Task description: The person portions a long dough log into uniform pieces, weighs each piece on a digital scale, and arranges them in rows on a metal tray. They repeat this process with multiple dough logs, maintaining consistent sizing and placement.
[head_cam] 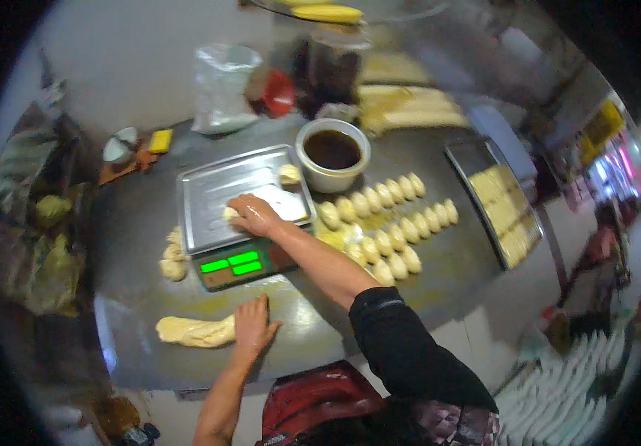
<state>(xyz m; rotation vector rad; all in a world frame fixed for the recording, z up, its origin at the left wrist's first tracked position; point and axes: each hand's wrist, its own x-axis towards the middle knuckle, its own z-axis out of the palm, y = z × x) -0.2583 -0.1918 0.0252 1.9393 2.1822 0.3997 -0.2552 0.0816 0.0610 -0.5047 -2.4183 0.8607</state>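
Note:
A long roll of pale dough point(195, 332) lies on the metal table near its front edge. My left hand point(251, 326) rests on the roll's right end, fingers pointing away from me. My right hand point(255, 215) reaches over the steel pan of a digital kitchen scale point(217, 234), with a small dough piece point(231, 213) at its fingertips; whether the fingers grip it cannot be told. Another dough lump point(289, 174) sits at the pan's right side. Several egg-shaped dough pieces point(397, 237) stand in rows right of the scale. More dough lumps point(173, 268) lie at its left.
Behind the scale's right corner stands a white tub of dark liquid point(332, 150). A metal tray point(501, 209) with flat pale pieces is at the right. A plastic bag point(223, 89), a red container point(278, 93) and a yellow sponge-like block point(160, 141) are at the back.

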